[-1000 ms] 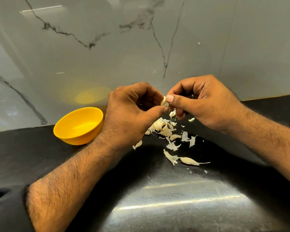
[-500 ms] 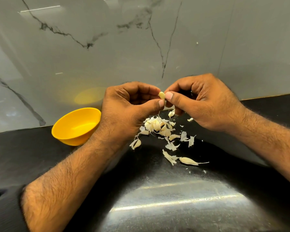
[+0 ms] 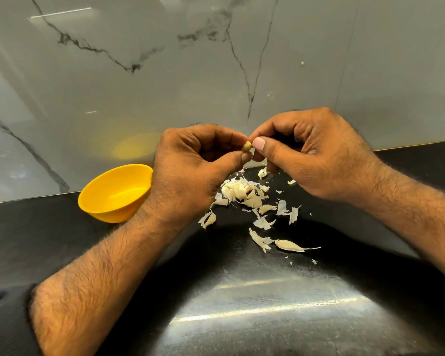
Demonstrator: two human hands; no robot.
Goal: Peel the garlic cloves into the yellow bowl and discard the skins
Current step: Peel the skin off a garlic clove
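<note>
Since the frame half a second back, the garlic clove [image 3: 247,146] sits a bit more exposed between the fingertips; both hands are otherwise in about the same spot above the counter. Left hand [image 3: 190,170] curled, thumb and forefinger pinching the clove at its lower left. Right hand [image 3: 316,158] curled too, thumb tip touching the clove's right side, forefinger meeting it from above. Clove is small, yellowish, raised off the black counter [image 3: 62,240]. Directly below the fingertips: pile of garlic skins [image 3: 244,192] scattered on the counter, a few loose pieces trailing nearer the person. One whole-looking clove [image 3: 289,245] lies at the near edge of the scatter. Yellow bowl [image 3: 113,195] sits left of the left hand, just beside the wrist; contents cannot be told.
</note>
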